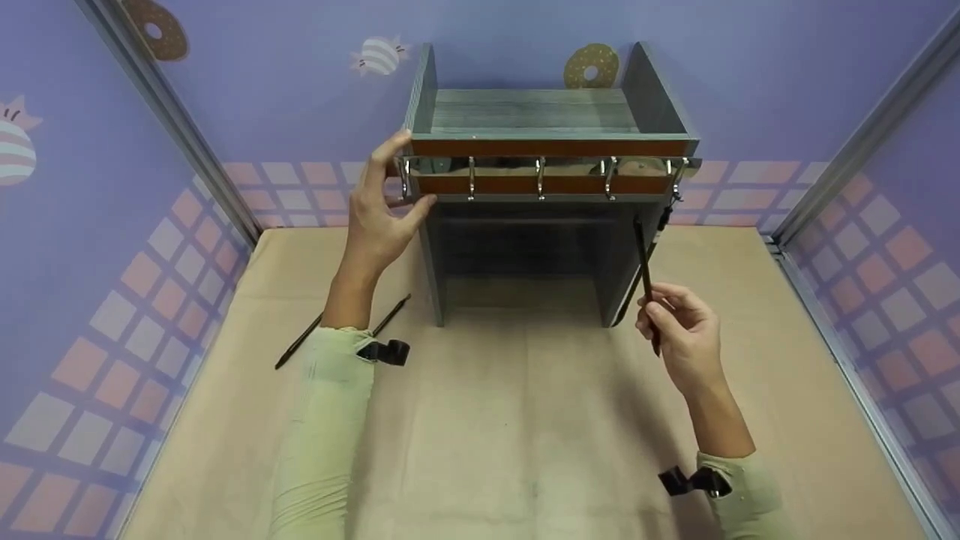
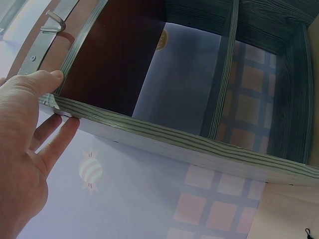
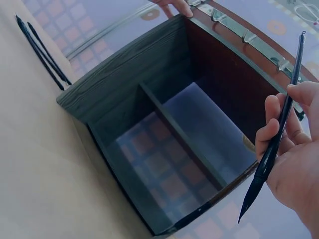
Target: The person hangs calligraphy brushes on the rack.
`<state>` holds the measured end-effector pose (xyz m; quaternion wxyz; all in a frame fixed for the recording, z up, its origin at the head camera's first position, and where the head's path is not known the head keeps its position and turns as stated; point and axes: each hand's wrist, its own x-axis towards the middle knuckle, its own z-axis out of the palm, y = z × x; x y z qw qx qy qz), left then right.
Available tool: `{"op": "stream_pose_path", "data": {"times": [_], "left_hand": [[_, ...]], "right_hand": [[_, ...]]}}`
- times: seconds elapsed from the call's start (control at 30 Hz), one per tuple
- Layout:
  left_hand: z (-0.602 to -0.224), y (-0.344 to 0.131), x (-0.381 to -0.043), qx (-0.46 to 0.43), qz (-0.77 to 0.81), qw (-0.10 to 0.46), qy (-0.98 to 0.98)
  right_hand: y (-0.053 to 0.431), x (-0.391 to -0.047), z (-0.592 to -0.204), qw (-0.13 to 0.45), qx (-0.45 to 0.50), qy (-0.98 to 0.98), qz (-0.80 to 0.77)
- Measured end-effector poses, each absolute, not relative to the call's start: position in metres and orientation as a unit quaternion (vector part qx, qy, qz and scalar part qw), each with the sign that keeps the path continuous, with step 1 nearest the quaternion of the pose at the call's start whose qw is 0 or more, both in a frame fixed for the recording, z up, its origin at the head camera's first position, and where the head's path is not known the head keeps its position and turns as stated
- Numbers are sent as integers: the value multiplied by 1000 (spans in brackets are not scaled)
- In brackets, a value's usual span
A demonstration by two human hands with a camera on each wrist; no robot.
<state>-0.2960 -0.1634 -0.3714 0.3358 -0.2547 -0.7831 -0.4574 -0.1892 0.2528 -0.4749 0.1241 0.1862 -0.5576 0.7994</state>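
My left hand (image 1: 379,210) grips the front left corner of a grey-green wooden shelf unit (image 1: 525,112), its thumb on the front edge and its fingers around the outer side. A metal hook rail (image 1: 506,166) crosses the unit's reddish-brown front board. In my right hand (image 1: 684,337) I pinch a dark calligraphy brush (image 3: 271,149); its looped end points up and its pointed bristles down. Behind it, a second brush (image 1: 664,219) hangs from the rightmost hook, slanting along the right side panel.
Two more dark brushes lie on the beige tabletop (image 1: 487,450) left of the unit, one brush (image 1: 300,341) partly behind my left forearm and the other brush (image 1: 392,313) near the left panel. Patterned purple walls (image 1: 300,90) enclose the back and sides.
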Motion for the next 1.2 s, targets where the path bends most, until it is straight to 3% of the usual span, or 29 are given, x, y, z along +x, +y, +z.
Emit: {"op": "stream_pose_path", "data": {"times": [1.2], "left_hand": [[-370,-168,-293,-246,-469,331,-781]], "right_hand": [[230,-197,-494,121,184,-577,786]]}}
